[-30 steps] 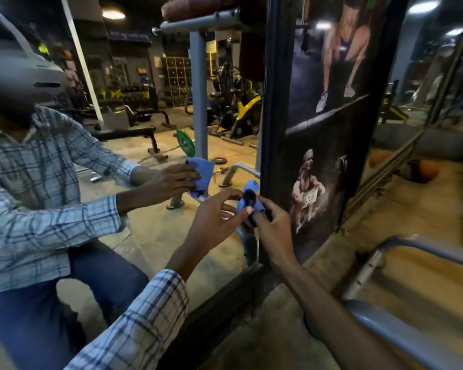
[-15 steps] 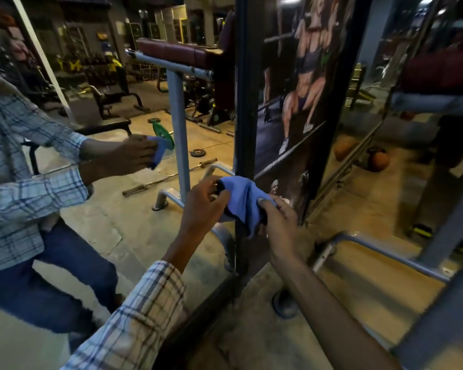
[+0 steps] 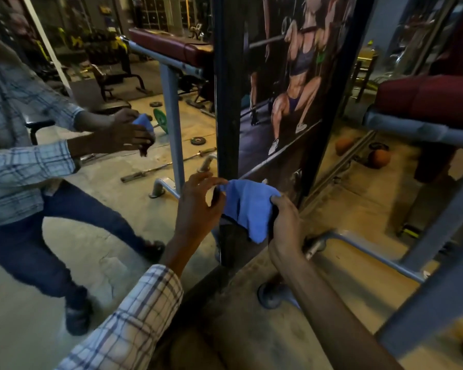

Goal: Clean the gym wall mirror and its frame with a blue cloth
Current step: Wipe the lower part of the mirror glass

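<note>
Status: the blue cloth point(image 3: 247, 206) sat low on the frame point(image 3: 227, 102), draped over its front face, not far above the frame's foot.

Hands:
- The right hand point(image 3: 286, 222) was clamped on the cloth's right side, on the poster panel point(image 3: 292, 89) side of the frame, with fingers curled over the top fold.
- The left hand point(image 3: 198, 206) was on the mirror point(image 3: 112, 198) side of the frame. Its fingers were spread and slack, with 1 fingertip at the cloth's upper left corner. I saw no grip there.
- The 2 hands were apart, 1 on each side of the frame, with the cloth between them.

Cloth axis: the long axis ran across the frame, roughly level. 1 loose tail hung from the right half and pointed down at the floor point(image 3: 358, 209).

My read of the step was that the cloth was being spread around the frame edge ahead of a wipe. To do it well:
- Get the left hand pinching its corner so both ends are held.
- Pull the cloth taut and flat against the frame face.
- Tuck the hanging tail in so it can't drag on the floor.
- Run the cloth along the frame's length, not across it.
- Keep bare fingers off the mirror beside the frame, since prints would mean rework.
</note>
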A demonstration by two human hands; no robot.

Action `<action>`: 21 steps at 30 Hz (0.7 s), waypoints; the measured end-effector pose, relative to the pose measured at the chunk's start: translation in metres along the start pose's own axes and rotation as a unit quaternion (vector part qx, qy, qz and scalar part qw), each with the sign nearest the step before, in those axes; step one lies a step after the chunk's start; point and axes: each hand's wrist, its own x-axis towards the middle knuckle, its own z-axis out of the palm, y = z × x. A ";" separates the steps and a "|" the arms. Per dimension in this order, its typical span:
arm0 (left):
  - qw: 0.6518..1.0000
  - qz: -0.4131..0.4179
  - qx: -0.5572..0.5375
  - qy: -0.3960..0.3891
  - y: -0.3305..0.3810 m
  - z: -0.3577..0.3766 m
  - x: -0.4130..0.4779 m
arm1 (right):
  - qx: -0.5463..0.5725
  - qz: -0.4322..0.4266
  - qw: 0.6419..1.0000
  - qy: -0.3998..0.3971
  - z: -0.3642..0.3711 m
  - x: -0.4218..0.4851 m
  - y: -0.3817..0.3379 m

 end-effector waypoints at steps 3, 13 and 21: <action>0.997 -0.073 -0.025 -0.012 0.009 0.033 0.004 | -0.004 0.059 0.998 -0.031 -0.010 0.032 0.003; 0.959 -0.215 -0.186 -0.014 0.010 0.130 0.046 | -0.124 0.041 0.982 -0.136 -0.048 0.157 0.029; 0.965 -0.191 -0.175 0.035 -0.043 0.157 0.043 | 0.001 0.177 0.967 -0.185 -0.035 0.202 0.082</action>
